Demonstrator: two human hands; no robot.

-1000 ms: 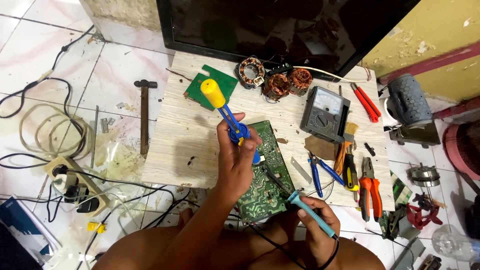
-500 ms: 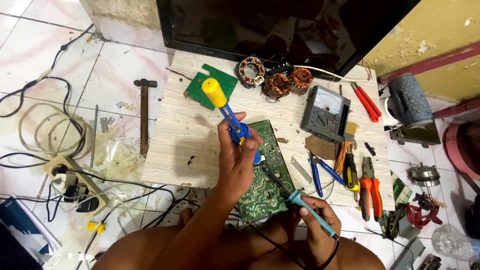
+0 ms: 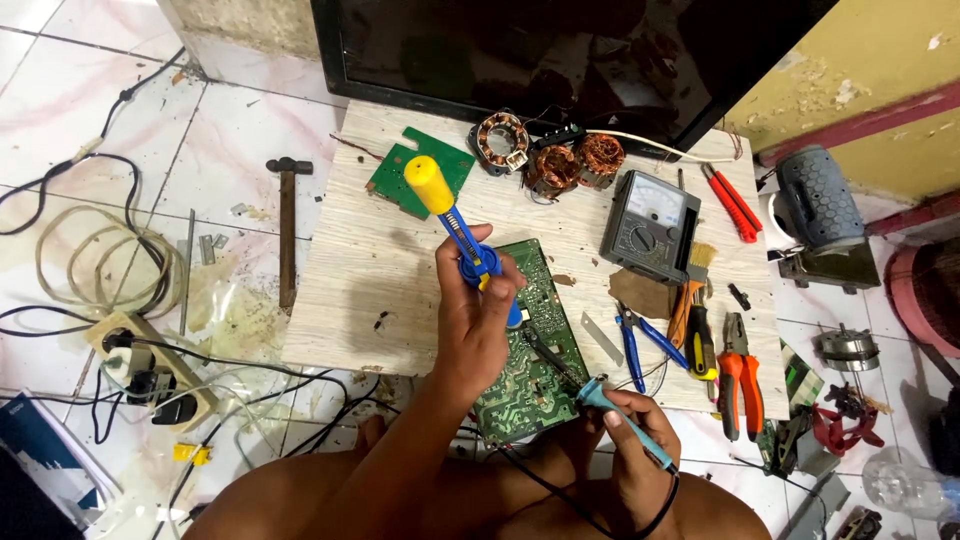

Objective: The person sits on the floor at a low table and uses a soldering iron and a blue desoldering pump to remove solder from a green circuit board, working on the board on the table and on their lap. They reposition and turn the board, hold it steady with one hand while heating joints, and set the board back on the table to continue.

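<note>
Left hand (image 3: 475,315) with fingers clamped on a blue pump (image 3: 462,240) with a yellow knob, tilted, its tip down on the green board (image 3: 535,385). Right hand (image 3: 635,445) with fingers closed around a teal iron (image 3: 625,425), its tip on the same board. The board lies at the near edge of a pale wooden tabletop (image 3: 350,290). On the tabletop to the right: meter (image 3: 645,225), 2 copper coils (image 3: 575,165), orange pliers (image 3: 740,375).
</note>
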